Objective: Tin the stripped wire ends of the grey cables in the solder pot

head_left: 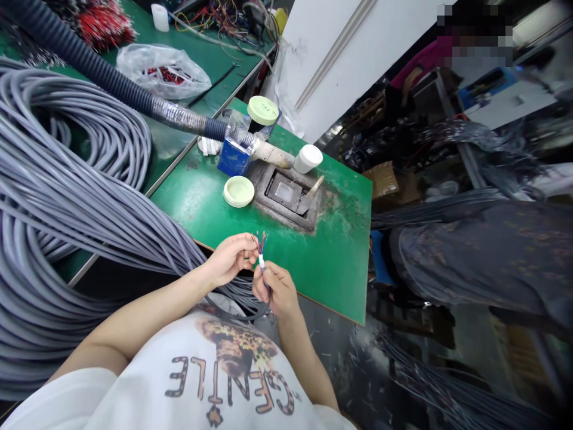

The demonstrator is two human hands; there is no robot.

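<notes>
Stripped end of a grey multicore cable (262,261), positioned at the 6 o'clock edge of the green desk (338,257). The right hand (274,285) grips the cable; the left hand (233,258), fingers curled, meets the splayed coloured wires (261,242), any pinch being indeterminable. Relative to the cable: solder pot (283,214), 1 o'clock; shallow pale-green dish (239,203), 11 o'clock; grey cable coil (102,173), 10 o'clock.

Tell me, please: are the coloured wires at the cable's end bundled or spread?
Spread: the coloured wires fan outward above the white band, tips pointing different ways.
</notes>
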